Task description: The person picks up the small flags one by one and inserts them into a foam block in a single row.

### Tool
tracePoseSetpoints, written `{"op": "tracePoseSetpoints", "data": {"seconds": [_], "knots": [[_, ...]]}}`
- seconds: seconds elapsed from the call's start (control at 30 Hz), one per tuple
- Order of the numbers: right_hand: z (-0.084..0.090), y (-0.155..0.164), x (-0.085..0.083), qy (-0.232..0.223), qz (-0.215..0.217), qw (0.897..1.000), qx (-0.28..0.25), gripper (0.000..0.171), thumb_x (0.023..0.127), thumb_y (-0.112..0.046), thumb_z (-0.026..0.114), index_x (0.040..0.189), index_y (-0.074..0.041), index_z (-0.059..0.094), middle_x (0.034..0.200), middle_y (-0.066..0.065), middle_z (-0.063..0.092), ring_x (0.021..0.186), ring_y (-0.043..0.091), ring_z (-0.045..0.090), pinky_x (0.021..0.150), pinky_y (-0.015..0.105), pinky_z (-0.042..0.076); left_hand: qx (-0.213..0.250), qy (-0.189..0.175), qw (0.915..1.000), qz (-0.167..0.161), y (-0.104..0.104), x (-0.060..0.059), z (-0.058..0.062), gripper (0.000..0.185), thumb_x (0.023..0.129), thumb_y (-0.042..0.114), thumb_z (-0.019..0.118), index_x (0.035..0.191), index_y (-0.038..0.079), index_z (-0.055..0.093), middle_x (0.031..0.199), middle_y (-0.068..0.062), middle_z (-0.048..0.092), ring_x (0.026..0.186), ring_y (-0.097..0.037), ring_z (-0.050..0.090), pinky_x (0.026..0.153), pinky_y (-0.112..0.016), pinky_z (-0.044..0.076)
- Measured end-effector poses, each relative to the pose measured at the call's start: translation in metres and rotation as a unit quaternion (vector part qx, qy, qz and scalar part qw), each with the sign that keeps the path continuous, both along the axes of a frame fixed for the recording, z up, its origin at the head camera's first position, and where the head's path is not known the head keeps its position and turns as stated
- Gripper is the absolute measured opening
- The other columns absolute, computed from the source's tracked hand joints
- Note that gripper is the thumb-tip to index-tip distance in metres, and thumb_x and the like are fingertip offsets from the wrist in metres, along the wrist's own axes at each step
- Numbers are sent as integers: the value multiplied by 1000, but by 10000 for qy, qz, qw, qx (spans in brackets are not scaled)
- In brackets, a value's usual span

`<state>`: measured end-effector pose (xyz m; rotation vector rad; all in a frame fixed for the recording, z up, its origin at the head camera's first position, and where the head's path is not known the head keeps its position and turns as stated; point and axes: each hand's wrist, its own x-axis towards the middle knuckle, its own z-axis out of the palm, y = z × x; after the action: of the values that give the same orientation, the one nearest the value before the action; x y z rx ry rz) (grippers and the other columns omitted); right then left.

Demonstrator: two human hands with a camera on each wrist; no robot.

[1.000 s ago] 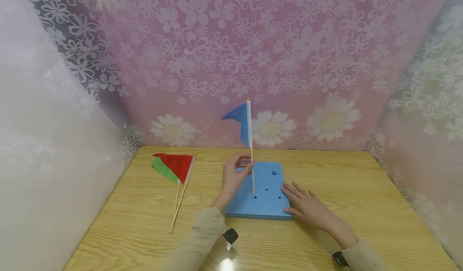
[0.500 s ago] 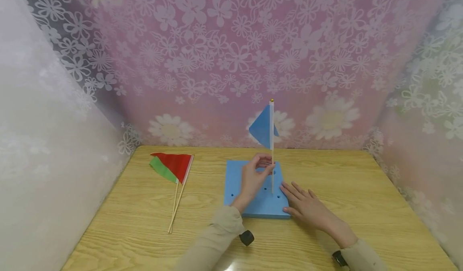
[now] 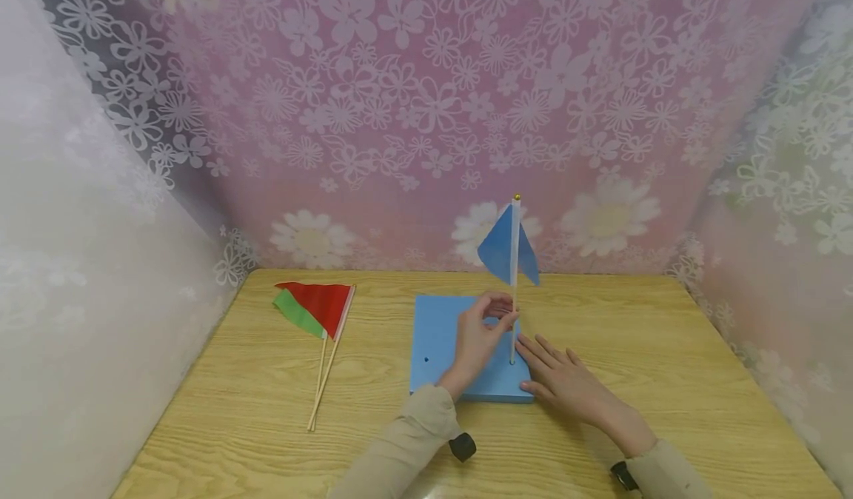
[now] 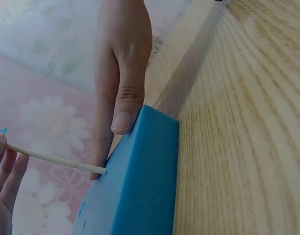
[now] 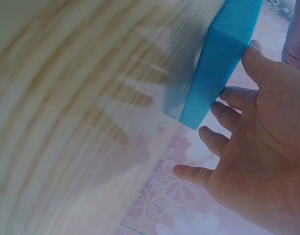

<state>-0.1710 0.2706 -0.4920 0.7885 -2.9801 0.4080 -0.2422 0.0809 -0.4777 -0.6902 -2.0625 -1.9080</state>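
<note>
My left hand [image 3: 476, 340] pinches the thin wooden stick of a blue flag [image 3: 498, 247], which stands nearly upright. The stick's lower tip is at a hole near the right front corner of a blue foam block [image 3: 443, 329]; in the left wrist view the stick [image 4: 57, 159] meets the block's top face at that hole. How deep it sits I cannot tell. Spread along the block's right edge, my right hand [image 3: 576, 388] touches it with straight fingers. The right wrist view has the thumb and fingertips against the side of the block [image 5: 221, 54]. My left forearm and hand hide part of the block.
A red flag [image 3: 329, 306] and a green flag [image 3: 298, 314] lie with crossed sticks on the left of the wooden table [image 3: 220, 403]. Another small hole shows at the block's left front. Flower-patterned walls [image 3: 373, 114] stand behind and at both sides.
My left hand has carried the blue flag rightward across the block, from a front middle hole to the right front one, and slightly lower. The right hand has stayed in place.
</note>
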Motion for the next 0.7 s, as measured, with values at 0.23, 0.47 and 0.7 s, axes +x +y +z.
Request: {"op": "tracePoseSetpoints", "data": {"seconds": [0.23,0.47,0.7], "knots": [[2,-1,1,-25,12,10000,-28,65,102,-41,57,156,-8,40,161,16,37,145,44,35,105,77,31,-455,66,9988,179,-1,3,-5,20,94,16,74,113,16,69,105,-3,75,92,-8,71,70,-18,58],[1,-2,2,7,-46,9999,96,65,102,-41,58,154,-6,42,159,17,39,145,44,35,105,76,32,-629,-38,9980,89,-2,11,-8,18,95,20,73,112,17,68,104,1,74,93,-5,70,73,-18,58],[1,-2,3,-11,-68,10000,36,65,102,-39,58,154,-5,41,159,18,38,145,44,35,105,76,31,-703,-131,9974,71,-3,14,-13,19,96,20,72,112,12,67,104,0,74,94,-6,70,73,-17,57]]}}
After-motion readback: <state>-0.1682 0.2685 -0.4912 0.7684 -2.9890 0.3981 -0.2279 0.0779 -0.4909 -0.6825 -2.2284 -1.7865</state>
